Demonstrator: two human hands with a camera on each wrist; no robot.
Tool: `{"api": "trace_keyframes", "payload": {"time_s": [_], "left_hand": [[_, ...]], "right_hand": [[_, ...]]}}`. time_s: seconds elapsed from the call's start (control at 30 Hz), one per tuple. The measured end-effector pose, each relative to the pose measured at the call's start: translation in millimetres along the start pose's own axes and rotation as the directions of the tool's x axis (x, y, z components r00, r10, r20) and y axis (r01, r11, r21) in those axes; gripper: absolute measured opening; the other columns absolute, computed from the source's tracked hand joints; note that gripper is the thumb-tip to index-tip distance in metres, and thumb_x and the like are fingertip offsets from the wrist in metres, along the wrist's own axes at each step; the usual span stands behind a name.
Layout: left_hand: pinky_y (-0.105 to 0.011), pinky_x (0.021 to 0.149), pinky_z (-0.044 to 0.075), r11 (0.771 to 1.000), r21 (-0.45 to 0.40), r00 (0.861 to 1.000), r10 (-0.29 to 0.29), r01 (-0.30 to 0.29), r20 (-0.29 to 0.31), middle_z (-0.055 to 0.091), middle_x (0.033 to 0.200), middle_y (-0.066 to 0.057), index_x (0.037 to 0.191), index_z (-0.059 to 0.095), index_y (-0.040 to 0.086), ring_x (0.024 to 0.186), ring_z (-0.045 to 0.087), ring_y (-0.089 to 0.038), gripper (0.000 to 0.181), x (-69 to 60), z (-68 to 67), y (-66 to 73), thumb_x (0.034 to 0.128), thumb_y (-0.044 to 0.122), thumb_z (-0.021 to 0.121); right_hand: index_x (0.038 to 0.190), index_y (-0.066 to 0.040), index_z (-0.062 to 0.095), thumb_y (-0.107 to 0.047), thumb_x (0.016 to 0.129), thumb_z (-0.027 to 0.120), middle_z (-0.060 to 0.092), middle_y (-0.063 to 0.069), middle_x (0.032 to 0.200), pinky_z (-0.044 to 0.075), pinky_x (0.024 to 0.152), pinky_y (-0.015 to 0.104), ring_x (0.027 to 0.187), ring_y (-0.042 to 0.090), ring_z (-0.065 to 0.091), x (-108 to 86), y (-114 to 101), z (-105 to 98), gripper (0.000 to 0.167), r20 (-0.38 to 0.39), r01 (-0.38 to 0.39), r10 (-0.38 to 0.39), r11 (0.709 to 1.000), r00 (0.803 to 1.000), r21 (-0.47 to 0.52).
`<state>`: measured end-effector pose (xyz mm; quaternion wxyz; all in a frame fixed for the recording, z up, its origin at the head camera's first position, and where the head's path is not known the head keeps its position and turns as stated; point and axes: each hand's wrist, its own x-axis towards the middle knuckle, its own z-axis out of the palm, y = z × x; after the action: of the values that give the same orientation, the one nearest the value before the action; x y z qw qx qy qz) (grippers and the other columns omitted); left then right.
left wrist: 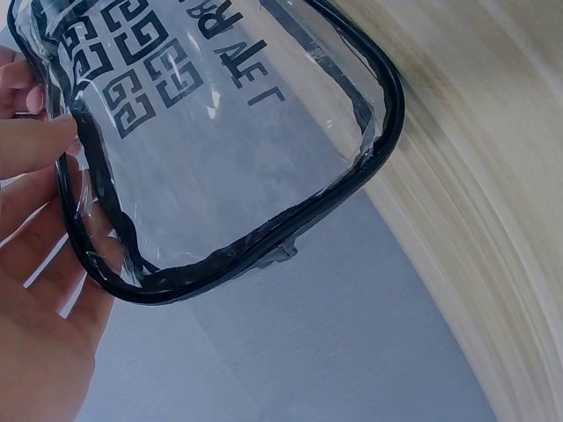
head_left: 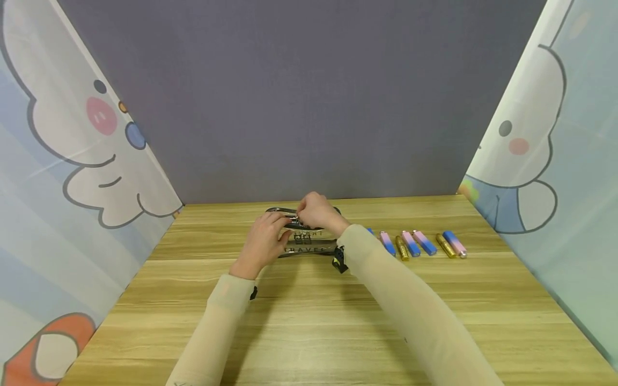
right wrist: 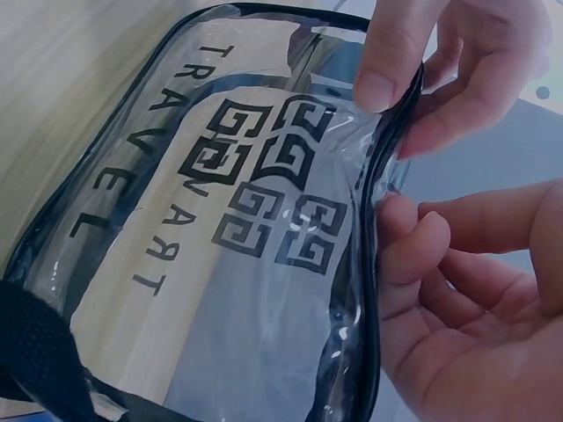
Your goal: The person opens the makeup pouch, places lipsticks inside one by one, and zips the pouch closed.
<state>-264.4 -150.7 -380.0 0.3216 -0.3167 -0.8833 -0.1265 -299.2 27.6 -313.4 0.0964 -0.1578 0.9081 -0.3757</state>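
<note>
A see-through toiletry bag (head_left: 309,247) with black piping and the printed word TRAVEL stands on the table in front of me. My left hand (head_left: 264,236) grips its upper left edge, thumb (left wrist: 40,145) on the near panel and the other fingers behind. At the top edge my right hand (head_left: 316,210) pinches with thumb and forefinger. What lies between those fingertips is hidden, though a small shiny bit shows beside them in the head view. In the right wrist view a black strap (right wrist: 35,347) hangs at the bag's right end.
To the right of the bag lies a row of several small tubes, some pink and blue (head_left: 425,243), some gold (head_left: 445,245). Behind the wooden table (head_left: 299,332) rises a grey panel (head_left: 309,107). Cartoon-printed curtains (head_left: 531,134) close off both sides.
</note>
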Motion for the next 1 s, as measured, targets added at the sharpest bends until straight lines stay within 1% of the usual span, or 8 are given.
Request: {"api": "trace_keyframes", "payload": {"time_s": [0.07,0.13,0.23,0.4,0.47,0.7,0.83,1.0], "left_hand": [[-0.046,0.091,0.053,1.0,-0.001,1.0,-0.001,0.001,0.004,0.071,0.107,-0.013,0.105,0.074,-0.001,0.1,0.065,-0.031,0.025,-0.1,0.5,-0.7,0.083,0.006,0.083],[-0.046,0.09,0.053,1.0,0.0,1.0,-0.002,0.002,0.007,0.071,0.107,-0.013,0.106,0.074,-0.001,0.1,0.065,-0.031,0.025,-0.4,0.3,-0.9,0.0831,0.006,0.083],[-0.045,0.09,0.054,1.0,-0.002,1.0,-0.002,0.002,0.01,0.071,0.107,-0.013,0.106,0.074,-0.001,0.1,0.065,-0.031,0.025,-0.4,-0.2,-0.9,0.0834,0.006,0.083],[-0.044,0.091,0.054,1.0,-0.014,1.0,-0.005,0.005,0.022,0.072,0.107,-0.013,0.106,0.074,-0.001,0.1,0.066,-0.031,0.024,0.5,-1.1,-1.1,0.0837,0.006,0.083],[-0.044,0.092,0.054,1.0,-0.015,1.0,-0.007,0.007,0.026,0.072,0.108,-0.013,0.106,0.074,-0.001,0.1,0.065,-0.031,0.025,0.7,-1.6,-1.1,0.0837,0.006,0.083],[-0.043,0.092,0.053,1.0,-0.016,0.999,-0.019,0.02,0.047,0.071,0.107,-0.012,0.106,0.074,-0.001,0.1,0.065,-0.03,0.024,0.9,-1.7,-0.9,0.0853,0.007,0.081],[-0.043,0.091,0.054,1.0,-0.007,0.998,-0.018,0.018,0.053,0.071,0.107,-0.011,0.106,0.074,0.0,0.1,0.065,-0.03,0.024,1.7,-1.3,-1.0,0.0857,0.008,0.081],[-0.043,0.092,0.053,1.0,-0.001,0.998,-0.028,0.028,0.061,0.071,0.106,-0.011,0.106,0.073,0.0,0.099,0.065,-0.029,0.024,1.6,-2.1,-1.0,0.0851,0.009,0.083]], "right_hand": [[0.097,-0.003,0.076,-0.006,0.102,0.052,0.063,0.003,0.07,0.04,0.048,0.024,0.053,0.012,0.05,-0.9,2.2,-0.4,0.024,-0.006,0.012,-0.012,1.0,1.0,0.026],[0.108,-0.002,0.075,-0.005,0.102,0.053,0.067,0.006,0.077,0.043,0.05,0.024,0.056,0.012,0.053,-1.8,4.4,-1.1,0.024,-0.012,0.027,-0.026,0.999,1.0,0.038],[0.109,-0.001,0.076,-0.004,0.1,0.055,0.07,0.01,0.087,0.046,0.058,0.026,0.063,0.013,0.053,-3.6,7.6,-3.2,0.023,-0.036,0.066,-0.067,0.998,0.997,-0.02],[0.113,-0.004,0.076,-0.008,0.099,0.06,0.072,0.01,0.115,0.057,0.083,0.036,0.088,0.017,0.065,-9.5,12.3,-11.2,0.021,-0.071,0.112,-0.125,0.982,0.99,-0.154],[0.112,-0.004,0.076,-0.009,0.099,0.061,0.072,0.01,0.114,0.057,0.084,0.039,0.089,0.02,0.066,-13.0,13.8,-15.5,0.02,-0.058,0.127,-0.14,0.974,0.988,-0.186],[0.107,-0.002,0.074,-0.007,0.099,0.059,0.071,0.008,0.098,0.056,0.075,0.035,0.074,0.017,0.062,-28.3,24.0,-27.7,0.018,0.015,0.224,-0.23,0.929,0.973,-0.294],[0.105,-0.003,0.074,-0.012,0.1,0.062,0.07,0.005,0.096,0.056,0.073,0.034,0.074,0.014,0.063,-36.5,31.9,-29.1,0.015,0.049,0.278,-0.281,0.879,0.958,-0.387],[0.104,-0.005,0.074,-0.016,0.098,0.068,0.07,0.004,0.098,0.056,0.073,0.034,0.079,0.015,0.063,-41.5,37.7,-23.3,0.014,0.045,0.303,-0.324,0.815,0.945,-0.494]]}}
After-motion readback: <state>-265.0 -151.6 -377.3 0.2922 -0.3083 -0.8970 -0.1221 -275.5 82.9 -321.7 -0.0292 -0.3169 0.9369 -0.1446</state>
